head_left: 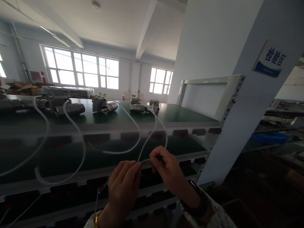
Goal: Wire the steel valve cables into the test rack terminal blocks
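My left hand (124, 185) and my right hand (166, 169) are raised in front of a shelf rack, fingers pinched together on the ends of thin wires (145, 161) between them. A clear tube (152, 134) loops down from a metal connector (144, 108) on the top shelf to just above my hands. More clear tubes (78, 136) hang from other metal fittings (104, 106) along the same green shelf top (180, 115).
The rack has dark lower shelves (71, 152) behind my hands. A white pillar with a blue sign (270, 58) stands at the right. Dark fittings (66, 107) lie at the left of the shelf. Windows (82, 69) light the far wall.
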{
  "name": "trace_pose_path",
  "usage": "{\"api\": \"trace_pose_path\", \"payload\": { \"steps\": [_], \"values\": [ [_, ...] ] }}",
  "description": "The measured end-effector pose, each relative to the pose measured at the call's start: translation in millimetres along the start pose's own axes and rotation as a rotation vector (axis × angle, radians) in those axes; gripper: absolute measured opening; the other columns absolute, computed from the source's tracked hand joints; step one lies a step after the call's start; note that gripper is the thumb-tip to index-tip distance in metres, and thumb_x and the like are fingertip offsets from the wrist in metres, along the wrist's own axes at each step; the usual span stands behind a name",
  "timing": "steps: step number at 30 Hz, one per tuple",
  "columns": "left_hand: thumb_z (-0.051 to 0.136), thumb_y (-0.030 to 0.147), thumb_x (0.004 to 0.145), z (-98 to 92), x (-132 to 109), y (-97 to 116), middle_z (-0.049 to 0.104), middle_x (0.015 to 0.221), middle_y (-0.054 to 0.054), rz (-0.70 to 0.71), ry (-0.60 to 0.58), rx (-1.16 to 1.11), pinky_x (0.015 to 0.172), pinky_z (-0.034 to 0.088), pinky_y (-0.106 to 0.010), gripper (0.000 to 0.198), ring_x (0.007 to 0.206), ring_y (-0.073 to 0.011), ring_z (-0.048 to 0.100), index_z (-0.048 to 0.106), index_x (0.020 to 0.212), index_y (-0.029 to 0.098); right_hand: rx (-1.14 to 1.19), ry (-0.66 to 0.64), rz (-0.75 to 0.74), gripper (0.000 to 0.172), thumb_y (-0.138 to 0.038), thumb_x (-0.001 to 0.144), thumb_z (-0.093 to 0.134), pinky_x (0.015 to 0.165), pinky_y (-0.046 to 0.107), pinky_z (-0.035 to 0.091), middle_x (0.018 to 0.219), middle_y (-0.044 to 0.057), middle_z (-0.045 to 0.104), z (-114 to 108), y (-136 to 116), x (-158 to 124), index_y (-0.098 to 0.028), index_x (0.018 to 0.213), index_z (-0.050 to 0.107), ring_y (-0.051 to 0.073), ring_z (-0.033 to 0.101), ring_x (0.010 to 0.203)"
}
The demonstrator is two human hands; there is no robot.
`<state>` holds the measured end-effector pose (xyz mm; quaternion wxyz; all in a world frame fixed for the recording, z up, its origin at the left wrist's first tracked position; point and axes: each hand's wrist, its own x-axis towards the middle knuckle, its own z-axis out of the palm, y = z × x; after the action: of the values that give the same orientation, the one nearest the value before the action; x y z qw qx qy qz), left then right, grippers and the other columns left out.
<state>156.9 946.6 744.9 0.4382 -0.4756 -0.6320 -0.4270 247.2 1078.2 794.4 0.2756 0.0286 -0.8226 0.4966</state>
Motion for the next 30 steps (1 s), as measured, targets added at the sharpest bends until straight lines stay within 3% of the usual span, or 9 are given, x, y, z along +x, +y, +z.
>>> {"api": "trace_pose_path", "payload": {
  "steps": [5, 8, 10, 12, 14, 17, 21, 26, 30],
  "values": [
    [0.063, 0.006, 0.077, 9.6, 2.5, -2.7, 0.064, 0.077, -0.004, -0.068, 0.052, -0.014, 0.071, 0.047, -0.028, 0.013, 0.073, -0.0158, 0.058, 0.061, 0.083, 0.018, 0.152, 0.062, 0.063, 0.019, -0.035, 0.090, 0.047, 0.053, 0.022, 0.040, 0.065, -0.004, 0.046, 6.6, 4.4, 4.0, -0.019, 0.079, 0.046, 0.008, 0.046, 0.055],
    [0.059, 0.016, 0.082, 9.7, 6.8, -0.4, 0.063, 0.069, -0.001, -0.306, -0.042, -0.155, 0.062, 0.047, -0.024, 0.005, 0.064, -0.0140, 0.059, 0.060, 0.078, 0.019, 0.180, 0.082, 0.076, 0.017, -0.034, 0.089, 0.048, 0.051, 0.022, 0.039, 0.063, -0.005, 0.045, 6.4, 5.2, 6.1, -0.020, 0.079, 0.046, 0.008, 0.045, 0.052],
    [0.056, 0.024, 0.084, 8.0, 9.3, 0.5, 0.063, 0.066, 0.001, -0.508, -0.148, -0.288, 0.055, 0.048, -0.022, 0.009, 0.058, -0.0133, 0.059, 0.060, 0.076, 0.020, 0.122, 0.075, 0.086, 0.012, -0.029, 0.087, 0.050, 0.051, 0.022, 0.039, 0.063, -0.005, 0.046, 3.9, 3.8, 6.6, -0.019, 0.081, 0.048, 0.008, 0.046, 0.052],
    [0.056, 0.028, 0.084, 6.3, 11.3, -0.3, 0.064, 0.065, 0.002, -0.610, -0.202, -0.388, 0.052, 0.048, -0.021, 0.012, 0.056, -0.0128, 0.060, 0.061, 0.076, 0.020, 0.012, 0.055, 0.073, 0.005, -0.023, 0.084, 0.053, 0.053, 0.022, 0.041, 0.067, -0.004, 0.049, 0.7, 2.4, 6.5, -0.019, 0.082, 0.051, 0.008, 0.049, 0.053],
    [0.058, 0.026, 0.082, 5.6, 12.5, -2.6, 0.064, 0.067, 0.003, -0.579, -0.186, -0.403, 0.053, 0.048, -0.020, 0.008, 0.057, -0.0121, 0.060, 0.062, 0.077, 0.020, -0.114, 0.041, 0.007, 0.004, -0.017, 0.082, 0.055, 0.056, 0.022, 0.042, 0.072, -0.003, 0.051, -2.1, 2.6, 6.2, -0.019, 0.079, 0.053, 0.008, 0.051, 0.056],
    [0.061, 0.020, 0.080, 7.2, 12.2, -6.8, 0.064, 0.074, 0.001, -0.416, -0.088, -0.309, 0.058, 0.048, -0.021, 0.003, 0.061, -0.0118, 0.060, 0.063, 0.081, 0.021, -0.256, 0.035, -0.115, 0.007, -0.015, 0.082, 0.056, 0.060, 0.022, 0.041, 0.074, -0.002, 0.052, -4.3, 5.6, 5.5, -0.020, 0.077, 0.053, 0.010, 0.052, 0.063],
    [0.061, 0.016, 0.080, 11.0, 9.5, -10.7, 0.065, 0.083, -0.001, -0.263, -0.002, -0.206, 0.071, 0.050, -0.023, 0.010, 0.073, -0.0137, 0.062, 0.066, 0.085, 0.023, -0.285, 0.051, -0.154, 0.008, -0.018, 0.084, 0.054, 0.060, 0.023, 0.041, 0.074, -0.001, 0.051, -4.9, 5.8, 4.8, -0.020, 0.077, 0.053, 0.011, 0.051, 0.066],
    [0.061, 0.018, 0.080, 10.4, 10.5, -13.2, 0.066, 0.083, -0.001, -0.386, -0.105, -0.317, 0.062, 0.051, -0.021, 0.009, 0.069, -0.0131, 0.062, 0.068, 0.084, 0.022, -0.156, 0.012, -0.069, 0.011, -0.020, 0.084, 0.056, 0.062, 0.023, 0.040, 0.071, -0.002, 0.051, -8.4, -1.7, 4.8, -0.019, 0.073, 0.053, 0.011, 0.051, 0.067],
    [0.060, 0.024, 0.082, 7.5, 18.4, -15.7, 0.065, 0.076, -0.001, -0.511, -0.261, -0.491, 0.057, 0.050, -0.020, 0.011, 0.064, -0.0127, 0.060, 0.070, 0.084, 0.022, 0.005, -0.078, 0.045, 0.011, -0.026, 0.085, 0.055, 0.058, 0.022, 0.041, 0.074, -0.002, 0.051, -14.7, 0.0, 7.4, -0.018, 0.077, 0.053, 0.009, 0.052, 0.060]
  ]
}}
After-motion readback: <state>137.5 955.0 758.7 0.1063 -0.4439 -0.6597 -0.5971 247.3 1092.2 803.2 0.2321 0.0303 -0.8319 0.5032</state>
